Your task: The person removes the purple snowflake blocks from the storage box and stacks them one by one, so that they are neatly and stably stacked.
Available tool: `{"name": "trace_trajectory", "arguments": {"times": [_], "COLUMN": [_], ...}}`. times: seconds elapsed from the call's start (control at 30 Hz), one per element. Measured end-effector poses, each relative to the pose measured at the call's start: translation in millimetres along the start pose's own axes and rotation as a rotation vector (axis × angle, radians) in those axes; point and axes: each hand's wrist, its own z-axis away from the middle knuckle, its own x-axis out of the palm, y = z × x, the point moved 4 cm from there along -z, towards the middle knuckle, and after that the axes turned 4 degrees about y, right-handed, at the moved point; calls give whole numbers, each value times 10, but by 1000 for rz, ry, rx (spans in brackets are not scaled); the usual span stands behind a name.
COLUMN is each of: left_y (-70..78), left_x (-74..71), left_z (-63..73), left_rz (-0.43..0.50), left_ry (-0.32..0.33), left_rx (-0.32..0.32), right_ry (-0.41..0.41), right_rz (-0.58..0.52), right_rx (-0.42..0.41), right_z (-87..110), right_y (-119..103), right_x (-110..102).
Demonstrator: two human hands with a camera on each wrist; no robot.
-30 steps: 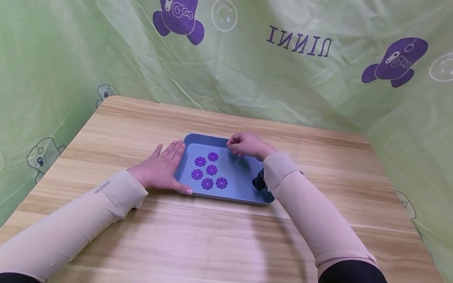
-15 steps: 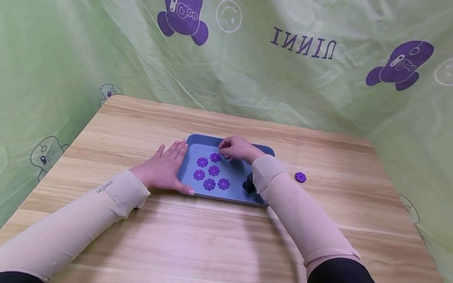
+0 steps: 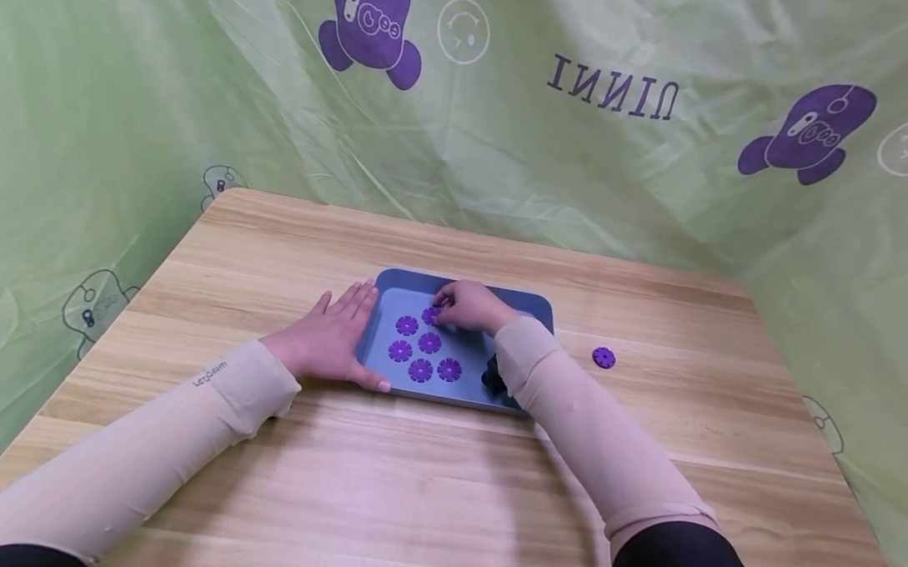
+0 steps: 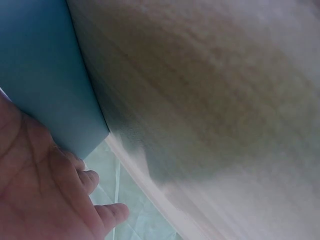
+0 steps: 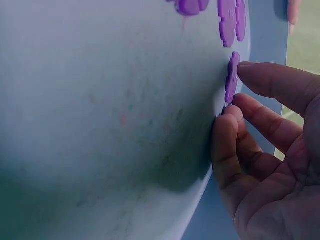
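My left hand [image 3: 330,333] lies flat with spread fingers along the left wall of a shallow blue tray [image 3: 488,385], its thumb at the front rim. In the left wrist view, its palm [image 4: 40,180] faces the tray's side. Inside the tray, my right hand [image 3: 470,307] pinches the edge of a purple notched disc [image 3: 429,315], the farthest back of the group. From the right wrist, the thumb and fingertips close round that purple disc [image 5: 232,77], near the tray floor. Several other purple discs [image 3: 429,343] lie flat in the tray's left half.
One more purple disc [image 3: 604,357] rests on the wooden table [image 3: 417,482], right of the tray. A black wrist device [image 3: 493,377] hangs under the right sleeve, over the tray. Green printed cloth [image 3: 504,152] surrounds the table.
My right hand has moved left and down from the back of the tray to the farthest-back disc. The disc on the table has come out from behind the right forearm. My left hand stays put.
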Motion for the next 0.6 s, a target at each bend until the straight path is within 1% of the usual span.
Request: {"name": "trace_trajectory", "arguments": {"times": [0.2, 0.37, 0.6], "left_y": [3, 7, 12], "left_x": [-9, -15, -18], "left_z": [-2, -1, 11], "left_rz": [-4, -2, 4], "left_ry": [3, 9, 6], "left_rx": [2, 3, 5], "right_ry": [-7, -4, 29], "right_rz": [50, 25, -5], "right_rx": [-5, 11, 11], "right_z": [-7, 8, 20], "right_y": [-21, -10, 18], "right_x": [6, -6, -16]}}
